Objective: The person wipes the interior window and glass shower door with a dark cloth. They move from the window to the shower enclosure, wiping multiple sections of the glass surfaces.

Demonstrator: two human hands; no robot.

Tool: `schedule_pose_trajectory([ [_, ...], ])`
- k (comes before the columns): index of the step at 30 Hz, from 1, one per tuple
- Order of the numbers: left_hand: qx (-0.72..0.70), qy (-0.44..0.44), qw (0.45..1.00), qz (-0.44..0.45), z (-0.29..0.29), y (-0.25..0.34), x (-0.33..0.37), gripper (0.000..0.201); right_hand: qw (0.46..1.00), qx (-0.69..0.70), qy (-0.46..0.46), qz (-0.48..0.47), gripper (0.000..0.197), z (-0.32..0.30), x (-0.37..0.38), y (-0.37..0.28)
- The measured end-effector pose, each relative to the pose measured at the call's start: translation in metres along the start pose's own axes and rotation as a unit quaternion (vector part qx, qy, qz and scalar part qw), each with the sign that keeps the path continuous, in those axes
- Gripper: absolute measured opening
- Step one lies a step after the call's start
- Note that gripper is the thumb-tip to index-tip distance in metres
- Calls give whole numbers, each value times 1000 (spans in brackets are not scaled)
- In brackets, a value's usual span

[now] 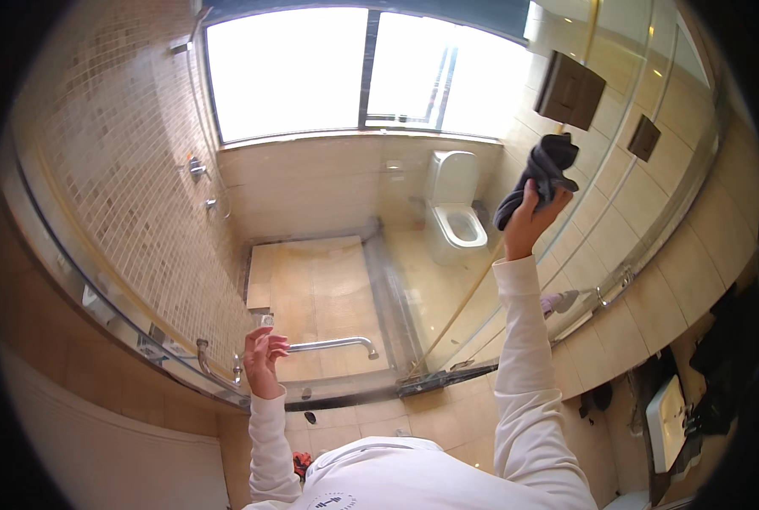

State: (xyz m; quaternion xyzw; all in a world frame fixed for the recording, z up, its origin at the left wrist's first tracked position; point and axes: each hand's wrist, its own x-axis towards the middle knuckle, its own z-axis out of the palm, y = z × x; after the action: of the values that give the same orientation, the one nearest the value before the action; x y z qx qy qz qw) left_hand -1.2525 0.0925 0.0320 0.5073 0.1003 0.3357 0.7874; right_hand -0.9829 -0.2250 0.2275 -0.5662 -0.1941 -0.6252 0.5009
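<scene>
My right hand [532, 223] is raised on the right, closed round a bunched dark grey cloth [542, 174]. The cloth lies just below a brown square fitting [570, 92], by the glass panel; whether it touches the glass I cannot tell. Lower down on the left, my left hand [265, 361] is held up with loosely bent fingers, some of them apart, and nothing shows in it. Next to its fingertips runs a curved chrome bar [332, 344]; contact between them is unclear.
Beyond the glass stand a white toilet [460, 225] and a raised tiled floor section [307, 263]. Shower fittings [196, 167] stick out from the mosaic wall. A dark sill [345, 398] crosses in front. A white basin [668, 423] is at the lower right.
</scene>
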Motion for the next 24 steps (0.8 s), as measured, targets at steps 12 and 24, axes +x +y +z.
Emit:
schedule_pose_trajectory([
  [12,-2,62,998,11,-36,43,-67,40,993,33,-36,-103,42,158,-71,-234],
  [24,42,193,977,80,-130,94,-111,45,915,103,-345,-180,37,284,-276,-461],
])
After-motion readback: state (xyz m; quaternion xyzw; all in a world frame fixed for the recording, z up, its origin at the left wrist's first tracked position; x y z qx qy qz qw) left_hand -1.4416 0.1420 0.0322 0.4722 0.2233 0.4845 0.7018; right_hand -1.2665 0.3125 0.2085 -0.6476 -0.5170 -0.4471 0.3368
